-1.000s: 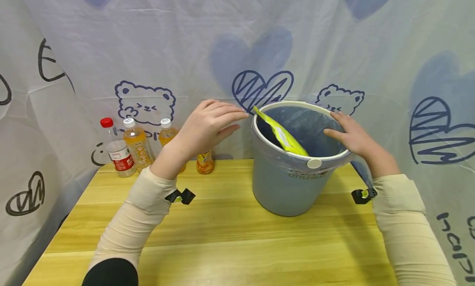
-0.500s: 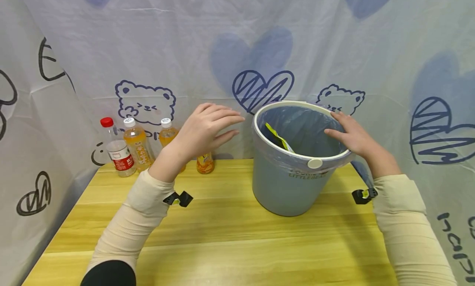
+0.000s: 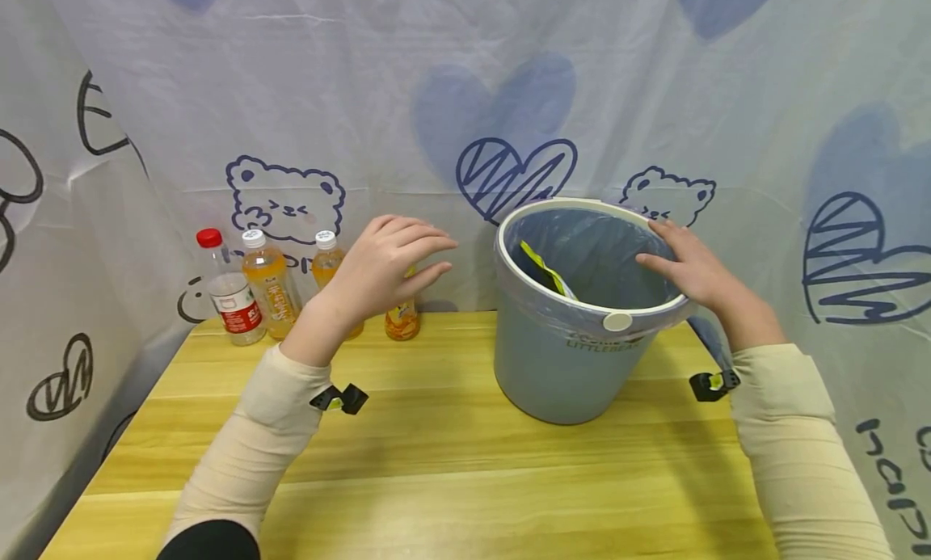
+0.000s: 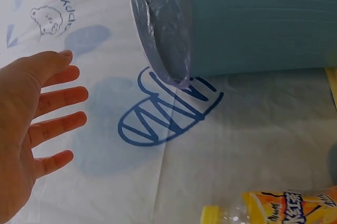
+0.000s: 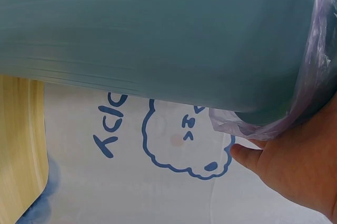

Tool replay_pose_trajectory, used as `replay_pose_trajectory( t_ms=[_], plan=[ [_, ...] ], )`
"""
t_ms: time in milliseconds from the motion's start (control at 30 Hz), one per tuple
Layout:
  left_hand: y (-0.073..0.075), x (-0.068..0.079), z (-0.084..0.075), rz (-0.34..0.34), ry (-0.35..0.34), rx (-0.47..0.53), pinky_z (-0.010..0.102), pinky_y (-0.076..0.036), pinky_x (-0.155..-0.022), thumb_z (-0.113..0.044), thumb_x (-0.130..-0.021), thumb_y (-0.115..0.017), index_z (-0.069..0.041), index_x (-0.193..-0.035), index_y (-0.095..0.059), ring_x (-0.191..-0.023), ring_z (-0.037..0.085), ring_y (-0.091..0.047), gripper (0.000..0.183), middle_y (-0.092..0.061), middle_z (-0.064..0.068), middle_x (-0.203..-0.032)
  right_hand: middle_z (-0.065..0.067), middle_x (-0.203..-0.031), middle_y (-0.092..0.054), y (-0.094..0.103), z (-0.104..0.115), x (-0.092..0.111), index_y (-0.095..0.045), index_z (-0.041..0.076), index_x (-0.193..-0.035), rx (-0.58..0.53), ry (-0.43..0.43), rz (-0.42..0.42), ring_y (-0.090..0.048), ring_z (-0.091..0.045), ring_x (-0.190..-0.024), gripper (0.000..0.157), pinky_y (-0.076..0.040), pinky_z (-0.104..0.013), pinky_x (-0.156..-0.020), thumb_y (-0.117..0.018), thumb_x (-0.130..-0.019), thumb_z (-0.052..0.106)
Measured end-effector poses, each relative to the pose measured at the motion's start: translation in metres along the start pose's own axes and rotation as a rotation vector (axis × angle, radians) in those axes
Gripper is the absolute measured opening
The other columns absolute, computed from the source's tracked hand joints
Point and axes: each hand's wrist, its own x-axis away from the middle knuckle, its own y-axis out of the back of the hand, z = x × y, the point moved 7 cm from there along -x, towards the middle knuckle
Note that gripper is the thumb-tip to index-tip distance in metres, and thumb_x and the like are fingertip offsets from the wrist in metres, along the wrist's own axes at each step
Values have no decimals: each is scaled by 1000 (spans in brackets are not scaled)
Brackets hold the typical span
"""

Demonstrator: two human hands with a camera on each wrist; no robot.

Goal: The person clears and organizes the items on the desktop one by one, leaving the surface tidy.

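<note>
A blue-grey trash bin [image 3: 560, 374] with a white rim and a clear plastic liner [image 4: 160, 19] stands on the table. Inside it leans a yellow-green wrapper [image 3: 541, 267], its lower part hidden by the rim. My left hand [image 3: 385, 265] hovers left of the bin with relaxed, spread fingers and holds nothing. In the left wrist view, a yellow-capped bottle [image 4: 289, 208] lies below that hand. My right hand [image 3: 687, 265] rests at the bin's right rim, fingers extended. Some of its fingers are hidden behind the liner in the right wrist view.
At the table's back left stand a red-capped bottle [image 3: 234, 297] with a red label and two white-capped bottles of amber drink, one [image 3: 269, 289] in front view, the other partly behind my left hand. The wooden table [image 3: 436, 463] meets a printed curtain [image 3: 393, 83] behind.
The yellow-green wrapper has dropped deeper into the bin. My left hand has drawn back leftward and slightly down, away from the rim. The right hand stays where it was.
</note>
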Motion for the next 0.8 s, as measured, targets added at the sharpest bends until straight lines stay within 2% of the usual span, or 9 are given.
replay_pose_trajectory(
  t_ms=[433,800],
  plan=[
    [-7,34,23,-31,126,40,46,-46,-97,-22,-86,-72,-10,-111,-72,-104,27,-65,27,-74,7,-108,-26,-161,4,0,0,0,-7,5,-156,-14,-3,8,6,-49,-148,75,-2,-69,-114,-40,-102,43],
    [-20,69,52,-114,345,83,47,-47,-90,-20,-86,-73,-10,-107,-72,-102,28,-64,24,-73,9,-107,-26,-161,4,1,0,1,-7,6,-156,-10,-11,10,5,-49,-148,77,-1,-69,-114,-41,-100,47]
  ],
)
